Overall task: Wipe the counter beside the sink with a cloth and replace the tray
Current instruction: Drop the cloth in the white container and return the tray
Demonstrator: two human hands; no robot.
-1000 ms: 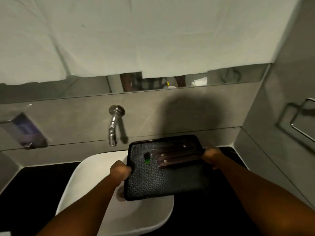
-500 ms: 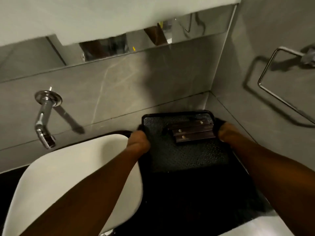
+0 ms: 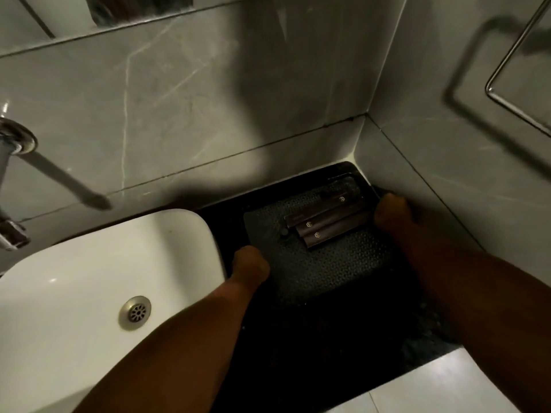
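Note:
A black textured tray [image 3: 322, 263] sits low on the dark counter [image 3: 313, 353] in the corner right of the white sink [image 3: 98, 281]. Three dark brown slim boxes [image 3: 325, 223] with small gold logos lie across its far part. My left hand [image 3: 249, 263] grips the tray's near-left edge. My right hand [image 3: 390, 214] holds its right edge close to the side wall. Whether the tray rests fully on the counter is hard to tell in the shadow. No cloth is in view.
A chrome tap [image 3: 12, 186] juts from the grey tiled back wall at the left. A metal towel ring [image 3: 518, 70] hangs on the right wall. The sink drain [image 3: 135, 312] shows in the basin. White floor tiles [image 3: 441, 389] lie beyond the counter's front edge.
Both hands carried the tray from above the sink to the right and down into the counter corner. The view swung right and downward with it.

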